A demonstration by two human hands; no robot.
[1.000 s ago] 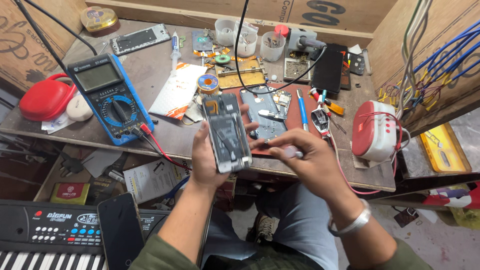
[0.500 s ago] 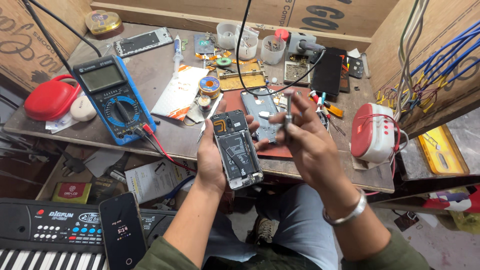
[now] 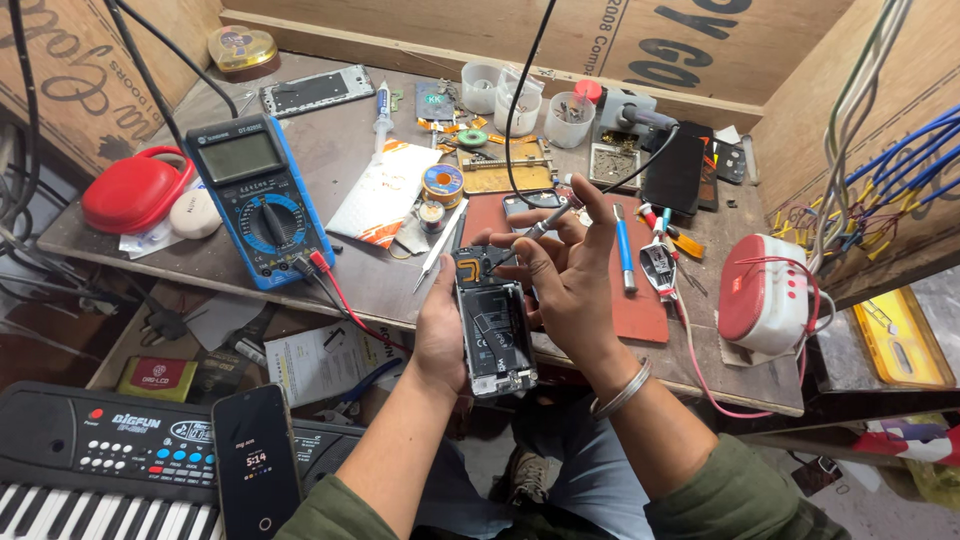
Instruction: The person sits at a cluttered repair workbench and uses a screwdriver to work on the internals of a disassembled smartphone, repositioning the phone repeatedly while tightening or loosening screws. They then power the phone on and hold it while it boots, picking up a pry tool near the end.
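An opened smartphone (image 3: 493,333) was gripped upright by the left hand (image 3: 441,335) above the bench edge (image 3: 380,300), so that tweezers (image 3: 530,228), pinched by the right hand (image 3: 570,275), were brought to its top

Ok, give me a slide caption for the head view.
Left hand holds an opened phone over a cluttered bench; right hand works a tool at its top.

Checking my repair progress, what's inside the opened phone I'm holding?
Inside the opened phone shows a large black battery area and dark circuit parts at top, where the tool in the right hand points. The left hand covers its left edge.
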